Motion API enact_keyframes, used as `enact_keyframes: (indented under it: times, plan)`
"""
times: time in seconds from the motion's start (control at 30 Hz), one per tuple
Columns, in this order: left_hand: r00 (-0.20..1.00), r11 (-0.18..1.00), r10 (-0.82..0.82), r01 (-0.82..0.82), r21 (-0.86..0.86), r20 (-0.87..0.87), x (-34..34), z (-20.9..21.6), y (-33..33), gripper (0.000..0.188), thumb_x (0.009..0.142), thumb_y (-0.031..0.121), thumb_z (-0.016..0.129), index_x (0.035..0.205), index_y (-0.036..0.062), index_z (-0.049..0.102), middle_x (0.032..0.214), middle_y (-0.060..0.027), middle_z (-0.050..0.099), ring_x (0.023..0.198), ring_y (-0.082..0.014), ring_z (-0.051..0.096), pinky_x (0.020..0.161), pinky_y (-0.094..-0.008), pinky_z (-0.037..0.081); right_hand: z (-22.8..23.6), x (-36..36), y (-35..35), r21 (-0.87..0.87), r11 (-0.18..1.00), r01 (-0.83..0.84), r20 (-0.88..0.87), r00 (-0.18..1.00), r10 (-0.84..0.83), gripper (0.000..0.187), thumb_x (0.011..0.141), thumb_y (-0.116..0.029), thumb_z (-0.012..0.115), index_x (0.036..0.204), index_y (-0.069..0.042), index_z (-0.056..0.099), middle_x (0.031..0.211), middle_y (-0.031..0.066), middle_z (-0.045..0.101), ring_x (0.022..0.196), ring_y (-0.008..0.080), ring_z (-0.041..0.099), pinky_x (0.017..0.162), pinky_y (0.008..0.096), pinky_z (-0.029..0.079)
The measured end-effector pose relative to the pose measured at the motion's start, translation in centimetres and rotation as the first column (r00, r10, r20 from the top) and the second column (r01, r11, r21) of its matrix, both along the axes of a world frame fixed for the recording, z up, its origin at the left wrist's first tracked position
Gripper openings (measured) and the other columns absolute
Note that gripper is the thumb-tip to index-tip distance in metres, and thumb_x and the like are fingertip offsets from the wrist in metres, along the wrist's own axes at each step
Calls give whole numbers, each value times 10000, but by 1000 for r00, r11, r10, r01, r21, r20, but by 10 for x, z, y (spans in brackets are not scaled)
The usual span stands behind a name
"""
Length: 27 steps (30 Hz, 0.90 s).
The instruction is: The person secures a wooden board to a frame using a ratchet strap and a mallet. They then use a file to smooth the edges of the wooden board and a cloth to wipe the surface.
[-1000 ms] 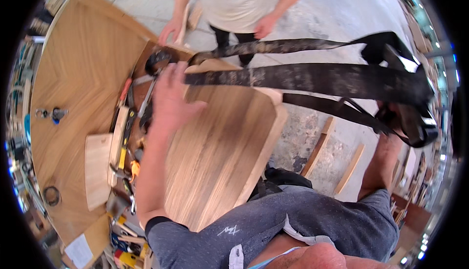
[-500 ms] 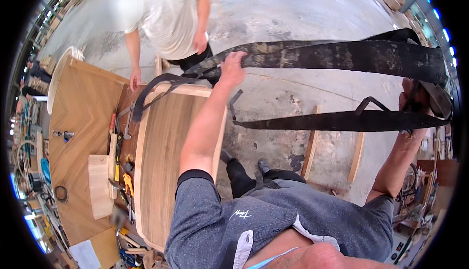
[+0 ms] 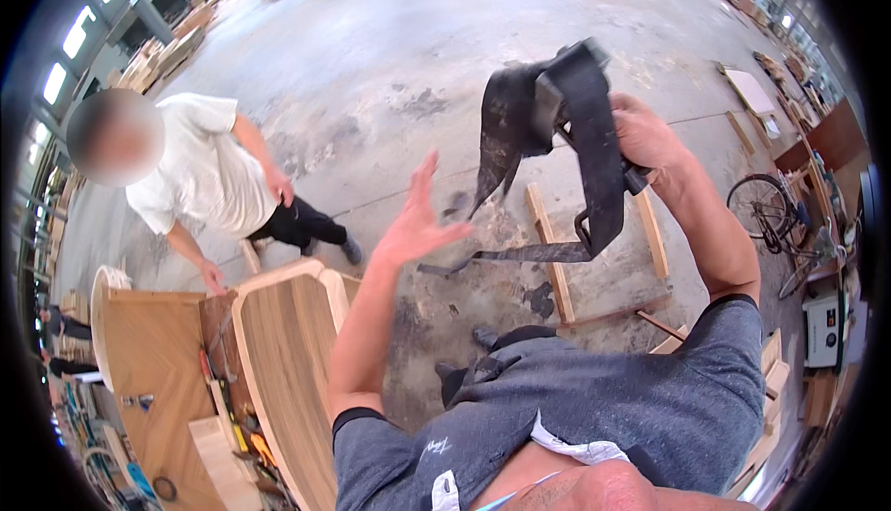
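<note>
A wide, worn black strap hangs in folds in front of me at the right. My right hand is closed on its bundled part, next to a bulky dark piece whose kind is blurred. One narrow tail of the strap droops to the left, below my other hand. My left hand is raised with fingers spread and nothing in it, apart from the strap. Nearest below that hand is a wooden panel with a pale rounded frame.
A chevron-patterned wooden tabletop lies at the left, with several hand tools beside it. A co-worker in a white shirt stands at the far left, one hand by the wood. Wooden bars lie on the floor; a bicycle stands right.
My left hand has let go of the strap and opened. The strap, stretched between both hands before, now hangs bunched from my right hand. The view has shifted, and the co-worker appears farther left.
</note>
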State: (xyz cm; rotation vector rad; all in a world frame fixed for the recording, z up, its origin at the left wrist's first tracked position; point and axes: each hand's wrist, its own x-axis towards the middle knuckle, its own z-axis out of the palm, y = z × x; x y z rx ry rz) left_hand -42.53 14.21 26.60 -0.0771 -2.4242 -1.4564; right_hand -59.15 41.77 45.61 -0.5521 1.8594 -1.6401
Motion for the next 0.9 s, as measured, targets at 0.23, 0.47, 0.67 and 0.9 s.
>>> enact_keyframes:
  times: [0.23, 0.47, 0.67, 0.9]
  plan:
    - [1000, 967, 9, -4, 255, -18, 15, 46, 29, 1079, 706, 69, 921, 1606, 71, 326, 1492, -121, 491, 1298, -207, 540, 1043, -341, 483, -34, 39, -51, 382, 830, -407, 154, 913, 377, 373, 865, -83, 621, 1215, 41, 654, 879, 92, 734, 627, 107, 667, 550, 268, 530]
    - [974, 629, -144, 228, 743, -177, 111, 0, 27, 873, 861, 24, 776, 1603, 17, 317, 1407, -126, 576, 1270, -214, 574, 1055, -363, 473, -22, 101, -59, 562, 774, -293, -701, 329, 633, 796, 855, -11, 643, 1589, -51, 338, 1081, 196, 718, 924, 279, 676, 751, 414, 558]
    - [984, 591, -10, 149, 793, -177, 156, 21, 56, 970, 708, 228, 957, 1479, -19, 422, 1315, -130, 615, 1171, -195, 618, 1033, -368, 483, -19, 162, -56, 591, 796, -130, -804, -176, 568, 719, 798, 3, 691, 1474, -100, 472, 881, 76, 665, 858, 287, 608, 687, 424, 538]
    - [969, 709, 157, 22, 705, -189, 191, 36, 92, 811, 728, 231, 959, 1348, 14, 484, 1149, -52, 646, 1066, -133, 614, 928, -326, 516, -17, 209, -35, 565, 801, -197, -811, -308, 496, 696, 757, -66, 773, 1404, -100, 520, 865, 76, 651, 908, 269, 616, 694, 410, 544]
